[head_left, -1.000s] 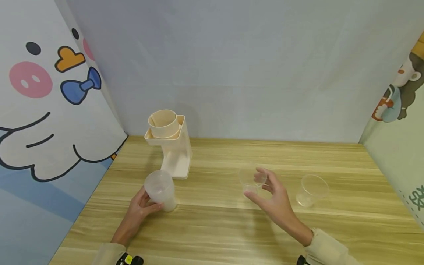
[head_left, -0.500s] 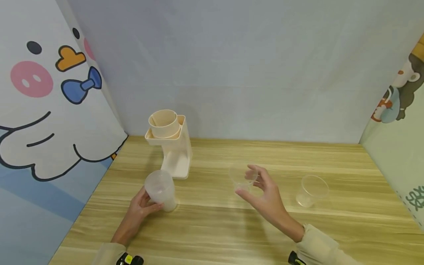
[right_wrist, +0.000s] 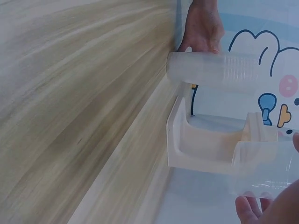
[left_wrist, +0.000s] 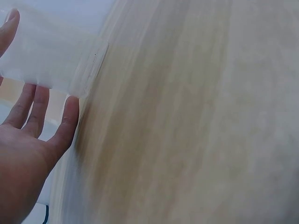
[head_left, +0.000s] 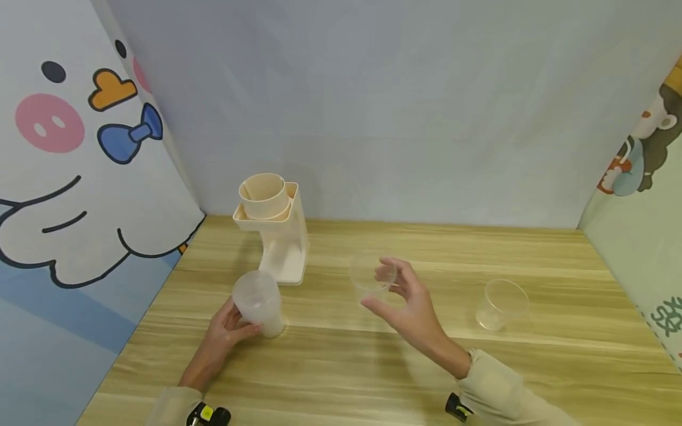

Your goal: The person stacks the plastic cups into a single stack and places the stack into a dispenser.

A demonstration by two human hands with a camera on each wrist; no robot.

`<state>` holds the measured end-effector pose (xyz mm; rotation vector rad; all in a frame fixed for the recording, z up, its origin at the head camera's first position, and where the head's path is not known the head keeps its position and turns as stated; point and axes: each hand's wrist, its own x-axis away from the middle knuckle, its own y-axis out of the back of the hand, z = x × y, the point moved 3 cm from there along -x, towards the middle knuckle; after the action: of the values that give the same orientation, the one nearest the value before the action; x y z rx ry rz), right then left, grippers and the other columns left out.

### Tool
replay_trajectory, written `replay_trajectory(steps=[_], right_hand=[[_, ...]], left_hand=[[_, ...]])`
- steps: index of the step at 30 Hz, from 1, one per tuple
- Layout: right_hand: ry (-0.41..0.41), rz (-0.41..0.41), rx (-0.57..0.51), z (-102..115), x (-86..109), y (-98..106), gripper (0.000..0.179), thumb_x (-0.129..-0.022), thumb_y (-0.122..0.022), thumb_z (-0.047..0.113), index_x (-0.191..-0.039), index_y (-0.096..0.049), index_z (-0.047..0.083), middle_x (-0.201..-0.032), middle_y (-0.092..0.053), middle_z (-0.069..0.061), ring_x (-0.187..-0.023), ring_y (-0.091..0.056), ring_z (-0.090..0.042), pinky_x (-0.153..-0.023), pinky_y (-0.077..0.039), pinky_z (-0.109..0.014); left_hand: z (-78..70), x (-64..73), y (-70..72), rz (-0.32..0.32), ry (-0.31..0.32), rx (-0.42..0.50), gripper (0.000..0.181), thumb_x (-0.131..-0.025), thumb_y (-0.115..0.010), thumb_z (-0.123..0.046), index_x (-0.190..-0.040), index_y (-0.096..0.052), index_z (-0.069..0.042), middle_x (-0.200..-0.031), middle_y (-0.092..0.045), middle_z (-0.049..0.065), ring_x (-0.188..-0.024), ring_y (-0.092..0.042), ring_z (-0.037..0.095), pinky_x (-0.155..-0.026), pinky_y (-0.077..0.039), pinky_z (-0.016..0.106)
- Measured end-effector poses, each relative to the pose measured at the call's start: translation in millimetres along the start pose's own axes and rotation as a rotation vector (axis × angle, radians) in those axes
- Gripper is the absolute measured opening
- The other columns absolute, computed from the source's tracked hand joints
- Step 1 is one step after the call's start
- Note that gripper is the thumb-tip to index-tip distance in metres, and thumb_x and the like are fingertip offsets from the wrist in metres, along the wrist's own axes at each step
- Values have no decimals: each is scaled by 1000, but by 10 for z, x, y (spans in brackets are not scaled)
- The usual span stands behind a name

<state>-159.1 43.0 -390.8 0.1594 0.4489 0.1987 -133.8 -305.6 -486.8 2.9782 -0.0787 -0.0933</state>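
Observation:
In the head view, my left hand [head_left: 221,334] grips a stack of translucent plastic cups [head_left: 258,305] that stands upright on the table. Several nested rims show on this stack [right_wrist: 233,67] in the right wrist view. A single clear plastic cup [head_left: 367,284] is held by my right hand [head_left: 412,310], raised over the table with its mouth up. From the right wrist, the thumb and fingertips lie on opposite sides of that clear cup [right_wrist: 264,163]. Behind the stack stands a cream cup dispenser [head_left: 282,254] with a round tube [head_left: 263,200] on top.
Another clear plastic cup [head_left: 495,307] stands upright on the wooden table [head_left: 330,367], right of my right hand. A pale cloth wall [head_left: 394,118] rises at the table's back edge, and printed panels close off both sides.
My right hand has carried the clear cup leftward and slightly away from me, toward the dispenser. My left hand and the stack stay where they were.

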Motion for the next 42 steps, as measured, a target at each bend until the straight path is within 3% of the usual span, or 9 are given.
replay_trajectory(steps=[12, 19, 26, 42], right_hand=[[6, 60, -31, 58, -126, -195, 66, -78, -78, 12, -135, -47, 18, -121, -56, -5, -112, -55, -23, -95, -45, -41], [-8, 81, -51, 95, -175, -321, 64, -77, -78, 7, -133, -47, 11, -119, -57, -9, -112, -56, -27, -94, -46, -43], [-5, 99, -41, 406, -194, -393, 62, -77, -75, -1, -132, -47, -1, -115, -56, -18, -109, -56, -37, -92, -46, -48], [6, 109, -82, 552, -310, -583, 62, -75, -76, -2, -130, -46, -3, -115, -56, -19, -108, -56, -38, -93, -45, -46]], left_hand=[[4, -5, 8, 0, -13, 0, 81, -81, -73, -6, -148, -30, -16, -141, -41, 12, -123, -44, 8, -94, -43, 22], [13, -8, 11, 5, -21, -5, 82, -80, -73, -5, -148, -29, -15, -141, -41, 12, -123, -44, 7, -93, -44, 22], [1, -16, 9, 1, 2, -3, 82, -80, -74, -8, -148, -30, -19, -141, -41, 10, -126, -42, 10, -95, -42, 21], [-2, -21, 14, 6, 4, -14, 80, -81, -73, -9, -148, -30, -18, -141, -42, 10, -125, -42, 9, -94, -42, 21]])
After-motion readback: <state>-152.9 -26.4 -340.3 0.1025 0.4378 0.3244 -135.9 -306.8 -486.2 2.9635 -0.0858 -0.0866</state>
